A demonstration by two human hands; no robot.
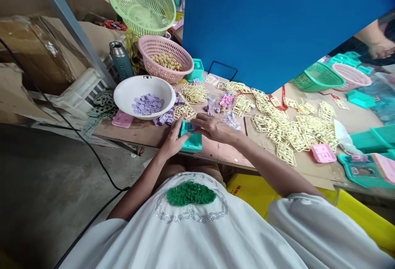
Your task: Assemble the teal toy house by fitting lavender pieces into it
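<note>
A teal plastic case point(191, 143) sits at the table's front edge, right before me. My left hand point(173, 140) grips it from the left side, with the thumb lying across its top. My right hand point(212, 128) reaches in from the right, fingers bent and pressed together over the far part of the case. A bit of purple shows by those fingertips, but the fingers hide what they hold. Just left of the case lie loose purple plastic pieces point(165, 119). More purple pieces fill a white bowl point(123, 102) behind my left hand.
Cream plastic part frames point(299, 131) are heaped on the right. At the back stand a pink basket point(148, 53) of tan pieces, a green basket point(115, 1) and a flask point(123, 63). A blue panel point(262, 22) rises behind the table. Another person's hand point(381, 49) shows far right.
</note>
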